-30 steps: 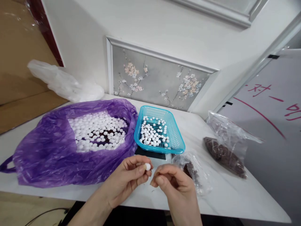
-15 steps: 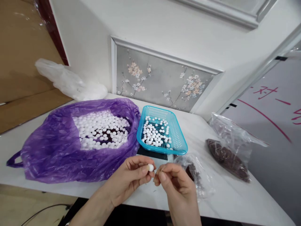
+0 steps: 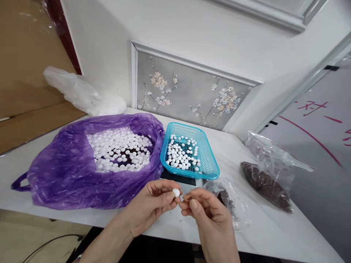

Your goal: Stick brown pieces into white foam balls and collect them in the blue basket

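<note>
Between the thumb and fingers of my left hand [image 3: 156,202] is a small white ball [image 3: 176,192], pinched above the table's front part. My right hand [image 3: 207,215] is just to the right of it, thumb and fingertips pressed together. Whatever those fingertips hold is too small to make out. Beyond my hands, a blue plastic basket [image 3: 211,162] has many white balls [image 3: 178,155] on its bottom. To the left, an opened purple plastic bag [image 3: 68,182] holds a large heap of similar white balls [image 3: 115,140], with something dark showing among them.
A clear bag with dark brown contents [image 3: 227,199] lies right behind my right hand. Farther right is a larger zip bag of brown material [image 3: 265,186]. A whitish plastic bag [image 3: 90,98] rests against the wall, near cardboard [image 3: 27,73]. The white table [image 3: 271,233] carries these things.
My right hand has shifted slightly to the right, its fingers curled a little differently. The left hand keeps its pinch on the white ball. The whole view has shifted slightly.
</note>
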Demonstrator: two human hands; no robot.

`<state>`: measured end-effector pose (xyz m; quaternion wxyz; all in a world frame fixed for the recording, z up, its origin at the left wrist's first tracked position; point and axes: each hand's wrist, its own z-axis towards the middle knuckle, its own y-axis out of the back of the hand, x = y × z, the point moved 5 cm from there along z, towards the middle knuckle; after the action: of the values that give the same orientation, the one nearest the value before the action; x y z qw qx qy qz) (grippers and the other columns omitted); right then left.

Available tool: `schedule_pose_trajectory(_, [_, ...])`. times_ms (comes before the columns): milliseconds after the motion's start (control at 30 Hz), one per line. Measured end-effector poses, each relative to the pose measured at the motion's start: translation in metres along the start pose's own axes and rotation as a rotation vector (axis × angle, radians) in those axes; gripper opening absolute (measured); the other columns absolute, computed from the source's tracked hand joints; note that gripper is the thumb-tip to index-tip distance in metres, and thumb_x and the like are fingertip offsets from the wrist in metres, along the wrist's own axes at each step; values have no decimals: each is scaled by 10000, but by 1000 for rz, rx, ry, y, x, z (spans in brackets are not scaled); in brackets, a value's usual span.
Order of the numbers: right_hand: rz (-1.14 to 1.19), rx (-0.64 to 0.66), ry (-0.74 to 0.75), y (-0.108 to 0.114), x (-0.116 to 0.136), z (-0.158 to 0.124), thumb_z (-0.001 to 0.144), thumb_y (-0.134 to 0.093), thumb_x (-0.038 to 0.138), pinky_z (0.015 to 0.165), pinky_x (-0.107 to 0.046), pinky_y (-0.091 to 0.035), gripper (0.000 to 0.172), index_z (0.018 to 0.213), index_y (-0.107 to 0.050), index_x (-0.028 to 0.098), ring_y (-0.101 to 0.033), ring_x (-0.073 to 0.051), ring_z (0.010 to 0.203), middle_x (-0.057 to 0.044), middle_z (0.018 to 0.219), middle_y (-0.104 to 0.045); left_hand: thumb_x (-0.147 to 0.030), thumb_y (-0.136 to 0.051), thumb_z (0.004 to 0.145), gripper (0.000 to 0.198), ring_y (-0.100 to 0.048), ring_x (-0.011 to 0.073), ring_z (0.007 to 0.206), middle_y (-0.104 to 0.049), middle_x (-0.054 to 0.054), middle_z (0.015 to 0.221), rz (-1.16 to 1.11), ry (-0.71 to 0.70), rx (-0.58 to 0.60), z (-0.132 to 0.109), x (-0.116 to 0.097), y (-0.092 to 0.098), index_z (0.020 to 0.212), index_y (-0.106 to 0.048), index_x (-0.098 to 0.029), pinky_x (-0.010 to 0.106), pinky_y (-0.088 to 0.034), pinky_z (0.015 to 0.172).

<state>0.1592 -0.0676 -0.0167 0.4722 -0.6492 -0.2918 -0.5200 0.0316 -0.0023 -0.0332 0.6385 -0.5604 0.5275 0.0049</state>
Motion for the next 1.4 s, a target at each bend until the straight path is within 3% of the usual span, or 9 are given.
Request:
schedule_pose_trajectory(267, [9, 90, 118, -8, 0, 0, 751, -768, 251, 570, -243, -537, 9, 749, -768, 242, -642, -133, 603, -3, 704, -743, -230, -825, 673, 181, -668, 155, 650, -703, 24, 702, 24, -28, 72, 1, 1, -3, 815, -746, -149, 271, -501, 686])
schedule_pose_trajectory(500, [74, 72, 8, -13, -5, -2, 753, -771, 266, 612, -249, -527, 44, 770, -754, 229, -638, -124, 604, -2, 727, -736, -235, -808, 696, 166, -667, 155, 629, -707, 25, 688, 19, -43, 89, 0, -1, -3, 832, -747, -160, 284, -496, 687])
schedule_pose_trajectory(733, [53, 172, 123, -16, 1, 1, 838, -687, 237, 659, -243, -472, 103, 735, -686, 240, -568, -116, 683, 32, 755, -608, -206, -837, 652, 147, -643, 151, 673, -685, 15, 730, 11, -87, 134, 1, -4, -9, 765, -751, -168, 290, -471, 703])
schedule_pose_trajectory(1000, [5, 78, 103, -15, 0, -7, 796, -741, 261, 639, -210, -469, 33, 784, -713, 249, -586, -98, 651, 46, 710, -668, -160, -831, 655, 125, -622, 119, 631, -684, 6, 746, 14, -153, 166, 0, -6, -12, 762, -770, -179, 241, -452, 622])
schedule_pose_trajectory(1167, [50, 36, 94, -15, 3, -9, 745, -789, 255, 656, -190, -488, 134, 779, -661, 273, -608, -92, 681, 75, 721, -665, -194, -840, 652, 143, -618, 114, 694, -701, 17, 768, 7, -143, 169, 3, -3, -8, 778, -776, -173, 223, -470, 667])
schedule_pose_trajectory(1400, [-5, 24, 95, -17, 4, -9, 750, -785, 252, 682, -192, -507, 139, 791, -653, 260, -634, -93, 707, 67, 734, -674, -194, -808, 703, 144, -597, 75, 653, -709, 6, 744, 20, -114, 136, 1, -1, -3, 839, -766, -176, 180, -462, 646])
